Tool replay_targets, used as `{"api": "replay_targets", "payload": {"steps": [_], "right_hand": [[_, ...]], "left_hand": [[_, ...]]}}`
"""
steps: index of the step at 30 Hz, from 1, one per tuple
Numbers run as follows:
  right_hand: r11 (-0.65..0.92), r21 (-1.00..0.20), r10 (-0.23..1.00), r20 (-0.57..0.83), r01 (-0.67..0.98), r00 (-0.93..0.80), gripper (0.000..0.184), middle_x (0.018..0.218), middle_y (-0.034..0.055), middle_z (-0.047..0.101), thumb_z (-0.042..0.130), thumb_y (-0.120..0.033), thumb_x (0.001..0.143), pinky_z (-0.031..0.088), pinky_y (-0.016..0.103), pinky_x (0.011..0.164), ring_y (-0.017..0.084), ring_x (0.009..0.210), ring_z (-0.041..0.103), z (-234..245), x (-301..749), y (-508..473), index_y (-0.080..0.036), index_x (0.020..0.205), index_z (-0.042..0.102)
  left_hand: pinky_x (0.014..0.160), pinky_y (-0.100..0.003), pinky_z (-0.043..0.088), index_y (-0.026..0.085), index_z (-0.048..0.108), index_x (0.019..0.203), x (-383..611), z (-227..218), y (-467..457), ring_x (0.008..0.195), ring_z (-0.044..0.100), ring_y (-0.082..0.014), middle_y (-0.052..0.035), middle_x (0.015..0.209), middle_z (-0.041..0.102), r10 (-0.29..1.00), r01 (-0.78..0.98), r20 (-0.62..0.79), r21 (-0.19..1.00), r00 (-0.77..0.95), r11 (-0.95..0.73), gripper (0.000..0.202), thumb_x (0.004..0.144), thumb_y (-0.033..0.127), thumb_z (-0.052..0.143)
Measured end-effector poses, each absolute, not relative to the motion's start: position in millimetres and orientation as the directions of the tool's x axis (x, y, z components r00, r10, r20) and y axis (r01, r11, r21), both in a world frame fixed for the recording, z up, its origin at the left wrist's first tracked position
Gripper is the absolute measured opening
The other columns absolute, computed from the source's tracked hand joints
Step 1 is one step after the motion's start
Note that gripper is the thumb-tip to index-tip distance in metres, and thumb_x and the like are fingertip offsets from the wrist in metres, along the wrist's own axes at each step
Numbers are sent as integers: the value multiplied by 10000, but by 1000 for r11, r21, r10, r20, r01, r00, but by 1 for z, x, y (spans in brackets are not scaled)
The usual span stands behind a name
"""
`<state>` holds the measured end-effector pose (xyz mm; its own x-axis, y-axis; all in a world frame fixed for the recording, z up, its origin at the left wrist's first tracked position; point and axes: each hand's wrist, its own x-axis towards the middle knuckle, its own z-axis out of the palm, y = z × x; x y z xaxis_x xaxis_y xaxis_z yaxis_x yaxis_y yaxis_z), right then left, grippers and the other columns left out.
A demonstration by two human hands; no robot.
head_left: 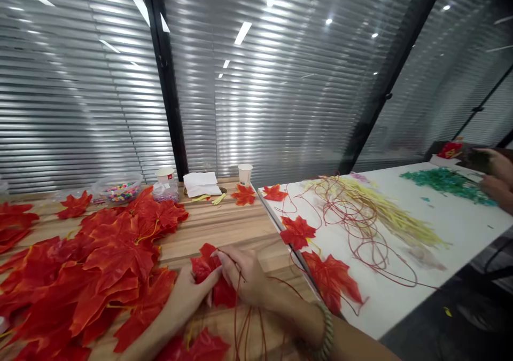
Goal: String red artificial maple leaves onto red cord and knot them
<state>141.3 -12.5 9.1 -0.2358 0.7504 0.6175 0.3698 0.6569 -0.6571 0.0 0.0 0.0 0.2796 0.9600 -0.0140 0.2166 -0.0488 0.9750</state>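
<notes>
We're pinching red leaf [203, 262] btwn L hand [196, 287] & R hand [246, 275], over wood table [224, 222]; loose cord [235, 323] is hanging below R hand, so we're poss. risking snags, tugging leaf free.

The leaves [120, 254] are red with yellow stems [120, 306], the cords [335, 205] reddish-brown, the table [224, 222] brown with streaked grain, the blinds [256, 83] grey-striped.

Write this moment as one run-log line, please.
left hand: holding red leaf | right hand: holding same leaf | cord: by right hand | leaf pile: left | white table: right
</notes>
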Motion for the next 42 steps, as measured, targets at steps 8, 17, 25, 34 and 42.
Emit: {"api": "replay_targets", "payload": {"steps": [8, 17, 25, 34, 42], "right_hand": [[631, -690, 773, 599, 354, -211, 279, 765, 34, 607, 323, -271, 910, 424, 200, 618, 107, 656, 550, 7, 142, -11, -163, 945, 577], [636, -686, 770, 595, 352, -231, 278, 703, 27, 583, 333, -272, 905, 415, 200, 599, 107, 621, 535, 7, 141, -11, -157, 880, 584], [658, -673, 753, 598, 338, -275, 269, 727, 35, 610, 335, -252, 905, 411, 206, 591, 108, 625, 542, 10, 140, -13, -154, 898, 586], [669, -666, 743, 595, 330, -307, 254, 758, 39, 625, 350, -248, 900, 418, 211, 624, 117, 667, 569, 9, 140, -15, -162, 872, 587], [685, -630, 727, 619, 365, -298, 252, 711, 42, 618, 356, -244, 898, 414, 217, 592, 120, 618, 560, 8, 140, -16, -161, 843, 588]], "left_hand": [[411, -202, 283, 178, 362, 385, 3, 6, -7, 325, 350, -77, 38, 296, 371, 965, 223, -20, 974, 262, -40, 495, 681, 531, 541], [416, -201, 289, 160, 410, 385, -1, -1, -2, 336, 370, -76, 17, 328, 425, 955, 180, 23, 981, 297, -79, 490, 705, 506, 544], [417, -198, 300, 154, 407, 352, -3, -4, 2, 337, 373, -73, 12, 320, 432, 987, 127, 37, 990, 158, -58, 512, 650, 527, 594], [386, -186, 257, 135, 442, 423, 1, -2, -2, 337, 366, -65, 16, 345, 446, 976, 49, -44, 998, 213, 34, 500, 593, 566, 627], [400, -184, 275, 131, 459, 447, 3, 0, -5, 353, 388, -67, 19, 364, 463, 976, 4, -43, 999, 213, 43, 478, 616, 546, 624]]}}
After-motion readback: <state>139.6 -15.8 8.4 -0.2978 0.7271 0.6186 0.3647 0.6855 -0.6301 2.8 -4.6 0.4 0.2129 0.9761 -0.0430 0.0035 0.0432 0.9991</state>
